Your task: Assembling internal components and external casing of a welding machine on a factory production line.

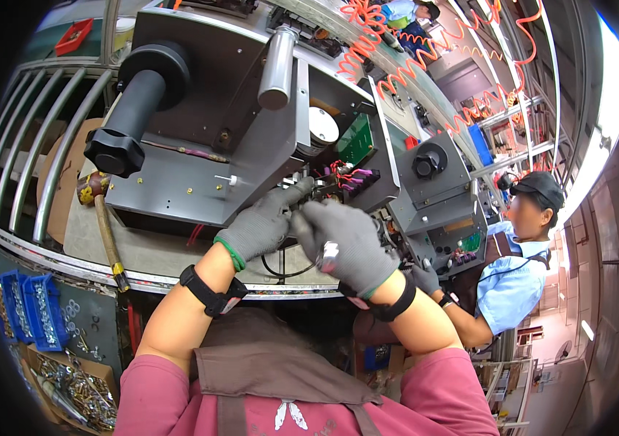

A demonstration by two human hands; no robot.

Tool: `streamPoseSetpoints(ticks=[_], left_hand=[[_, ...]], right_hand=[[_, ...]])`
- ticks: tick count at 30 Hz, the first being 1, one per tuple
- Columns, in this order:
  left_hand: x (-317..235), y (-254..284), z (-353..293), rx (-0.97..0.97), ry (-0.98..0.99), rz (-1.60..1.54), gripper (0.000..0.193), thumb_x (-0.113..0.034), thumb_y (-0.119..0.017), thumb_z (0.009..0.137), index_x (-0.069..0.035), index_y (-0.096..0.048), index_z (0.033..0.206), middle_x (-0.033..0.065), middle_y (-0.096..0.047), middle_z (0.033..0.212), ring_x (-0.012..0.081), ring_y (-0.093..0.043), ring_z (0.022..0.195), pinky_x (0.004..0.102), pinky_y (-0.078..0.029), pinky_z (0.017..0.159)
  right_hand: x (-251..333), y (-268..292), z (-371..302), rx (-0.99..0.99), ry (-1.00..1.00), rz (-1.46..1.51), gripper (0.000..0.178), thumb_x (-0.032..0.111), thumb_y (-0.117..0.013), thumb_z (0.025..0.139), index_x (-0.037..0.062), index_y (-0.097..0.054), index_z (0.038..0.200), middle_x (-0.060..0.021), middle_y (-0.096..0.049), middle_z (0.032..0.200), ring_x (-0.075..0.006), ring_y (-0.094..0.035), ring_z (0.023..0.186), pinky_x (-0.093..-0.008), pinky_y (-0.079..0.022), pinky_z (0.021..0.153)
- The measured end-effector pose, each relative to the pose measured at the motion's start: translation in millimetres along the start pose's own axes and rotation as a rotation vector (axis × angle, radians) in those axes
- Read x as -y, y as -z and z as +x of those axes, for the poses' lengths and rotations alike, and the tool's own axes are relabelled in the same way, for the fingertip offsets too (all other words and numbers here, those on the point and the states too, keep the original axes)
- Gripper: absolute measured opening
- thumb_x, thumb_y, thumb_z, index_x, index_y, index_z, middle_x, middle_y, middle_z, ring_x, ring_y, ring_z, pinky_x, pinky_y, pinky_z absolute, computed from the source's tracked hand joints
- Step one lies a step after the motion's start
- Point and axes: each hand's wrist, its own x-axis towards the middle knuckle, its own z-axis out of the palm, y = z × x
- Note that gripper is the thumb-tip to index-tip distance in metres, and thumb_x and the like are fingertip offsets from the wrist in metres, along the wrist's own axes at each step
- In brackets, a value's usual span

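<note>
Head view, clock positions from frame centre. Grey sheet-metal housing [171, 182] sits on the bench [157, 251], from 9 round to 1, its open bay just above the hands. Left hand [262, 225] just off centre at 9: grey knit glove, green cuff, fingers bent in toward small metal parts at the bay's lower edge. Right hand [349, 243] at 4, same kind of glove, fingers curled, knuckles up. Its fingertips are behind its own back and the left's tips run into clutter, so can't tell how far either is closed or what, if anything, they grip. Shiny silvery patch on the right glove, can't make out what it is.

Bay, 12 to 1: white disc [323, 125] capping a dark round part, flat green circuit board [354, 140], red wires with purple-sleeved connectors [353, 176]. Lower wiring is hidden by the right hand. Black cable [284, 272] loops at 7, upper end lost behind the gloves.

Smooth bright metal cylinder [278, 69] near 12. Lobed matte-black knob [117, 151] between 9 and 10. Wood-handled hammer [110, 240] at 9, head chipped yellow and brown. Ribbed blue bins [44, 312] of hardware at 8, partly lost in the dark fisheye rim.
</note>
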Motion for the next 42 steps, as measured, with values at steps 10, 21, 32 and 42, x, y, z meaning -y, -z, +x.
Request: streamPoseSetpoints(ticks=[10,21,32,42], left_hand=[[8,-3,-1,-0.092,-0.086,0.051,0.060,0.002,-0.036,0.080,-0.013,-0.042,0.138,0.0212,-0.054,0.124,0.0215,-0.058,0.109,0.0287,-0.043,0.093],[4,-3,1,-0.104,-0.045,-0.041,0.065,0.006,-0.038,0.077,-0.008,-0.040,0.140,0.0089,-0.057,0.122,0.0117,-0.055,0.100,0.0251,-0.044,0.087],[-1,4,-4,-0.058,-0.061,-0.133,0.064,0.007,-0.034,0.077,-0.005,-0.039,0.139,0.0101,-0.053,0.131,0.0154,-0.053,0.113,0.0254,-0.042,0.092],[18,1,-1,-0.135,-0.119,-0.004,0.054,0.004,-0.035,0.082,-0.005,-0.044,0.135,0.0190,-0.057,0.123,0.0236,-0.054,0.114,0.0298,-0.039,0.098]], right_hand=[[-28,-79,-73,-0.261,0.067,0.088,0.009,0.012,-0.065,0.077,0.0081,-0.057,0.078,-0.0098,-0.055,0.068,-0.0289,-0.056,0.055,-0.0378,-0.045,0.048],[-53,-136,-72,0.043,-0.320,0.611,0.018,0.021,-0.065,0.079,0.0089,-0.060,0.091,-0.0119,-0.060,0.076,-0.0327,-0.058,0.065,-0.0408,-0.044,0.053],[-28,-23,-54,-0.149,0.092,0.243,0.008,0.016,-0.064,0.080,0.0121,-0.058,0.085,-0.0078,-0.058,0.072,-0.0275,-0.059,0.061,-0.0373,-0.046,0.052],[7,6,5,0.050,0.006,0.082,0.018,0.021,-0.057,0.085,0.0062,-0.056,0.075,-0.0162,-0.056,0.058,-0.0363,-0.058,0.054,-0.0452,-0.046,0.051]])
